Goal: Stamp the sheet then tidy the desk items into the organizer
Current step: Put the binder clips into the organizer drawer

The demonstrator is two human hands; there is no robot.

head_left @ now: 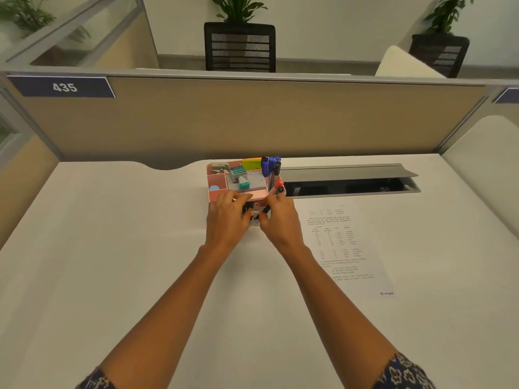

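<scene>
Pink organizer: three markers, one sheet beside.

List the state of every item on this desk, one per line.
Organizer: upright, partly filled.
Markers: standing capped in the organizer.
Stamp: lying inside the organizer.
Printed sheet: flat on the desk.
Cable hatch: lid open.
Left hand: at binder clips.
Right hand: likewise.

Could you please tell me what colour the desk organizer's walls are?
The organizer is pink, seen best in the head view, its only view.
</scene>
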